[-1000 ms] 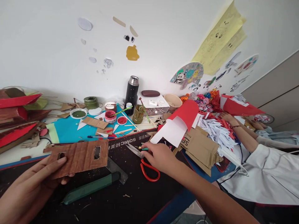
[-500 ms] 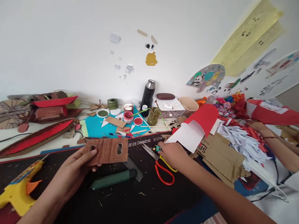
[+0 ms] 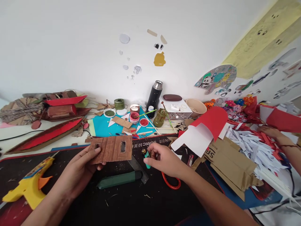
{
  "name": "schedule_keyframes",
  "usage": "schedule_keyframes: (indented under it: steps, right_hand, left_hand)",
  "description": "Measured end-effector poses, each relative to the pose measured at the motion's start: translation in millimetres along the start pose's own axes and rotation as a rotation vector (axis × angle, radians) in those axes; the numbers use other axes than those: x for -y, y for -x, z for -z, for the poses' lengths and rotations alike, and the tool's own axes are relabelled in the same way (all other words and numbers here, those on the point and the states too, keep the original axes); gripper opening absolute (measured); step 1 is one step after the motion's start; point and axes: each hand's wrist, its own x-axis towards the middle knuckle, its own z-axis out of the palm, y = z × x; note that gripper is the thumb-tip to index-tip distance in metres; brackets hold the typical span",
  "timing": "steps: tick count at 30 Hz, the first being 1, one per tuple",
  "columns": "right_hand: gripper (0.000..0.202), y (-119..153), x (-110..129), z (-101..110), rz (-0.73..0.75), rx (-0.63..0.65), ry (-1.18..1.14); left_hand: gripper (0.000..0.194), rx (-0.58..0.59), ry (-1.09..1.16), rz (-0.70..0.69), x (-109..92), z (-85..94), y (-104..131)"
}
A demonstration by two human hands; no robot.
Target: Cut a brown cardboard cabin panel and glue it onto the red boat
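My left hand (image 3: pixel 82 163) is closed on the left end of a brown-painted piece of cardboard (image 3: pixel 110 150) with two rectangular cut-outs. The fingers partly cover the left cut-out. Just right of the cardboard, my right hand (image 3: pixel 162 160) pinches a small green lighter (image 3: pixel 147 160) with a metal top. Beneath that hand lies a pair of scissors; a red handle loop (image 3: pixel 172 187) shows and the rest is mostly hidden. A green-handled cutter (image 3: pixel 118 180) rests on the black mat below the cardboard, and a clear ruler (image 3: pixel 140 171) lies beside it.
At the left is a yellow glue gun (image 3: pixel 30 185), with a red-lined cardboard boat (image 3: pixel 47 135) behind it. Paint pots (image 3: pixel 134 117) and a black flask (image 3: pixel 154 95) stand at the back. To the right are flat cardboard (image 3: pixel 231 163), paper strips (image 3: pixel 270 150) and another person's hand (image 3: pixel 270 131).
My right hand has moved left and down from the scissors' blades toward the cardboard, carrying the lighter. My left hand still holds the cardboard. The view has shifted slightly left.
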Motion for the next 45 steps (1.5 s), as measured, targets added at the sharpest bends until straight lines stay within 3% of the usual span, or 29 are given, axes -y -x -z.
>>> schedule_keyframes:
  steps: [5, 14, 19, 25, 33, 45]
  right_hand:
    - [0.039, -17, -7, -22, 0.059, 0.08, -0.277]
    - [0.052, -44, -1, -46, -0.016, 0.226, -0.633]
    - [0.05, -51, 15, -50, -0.036, 0.199, -0.772]
    - [0.038, -58, 24, -59, -0.055, 0.266, -0.981]
    - [0.037, -63, 20, -76, -0.016, 0.356, -1.019]
    - [0.044, -60, 10, -77, 0.012, 0.295, -1.017]
  left_hand:
    - [0.032, -0.024, 0.061, 0.013, -5, 0.9, 0]
    - [0.034, -0.068, 0.144, 0.043, -8, -0.2, -2]
    - [0.03, -0.107, 0.199, 0.065, -9, -0.9, -3]
    - [0.028, -0.173, 0.297, 0.063, -14, -1.5, -1]
    - [0.027, -0.191, 0.316, 0.078, -14, 0.6, -4]
    - [0.025, -0.183, 0.285, 0.071, -14, -3.0, -5]
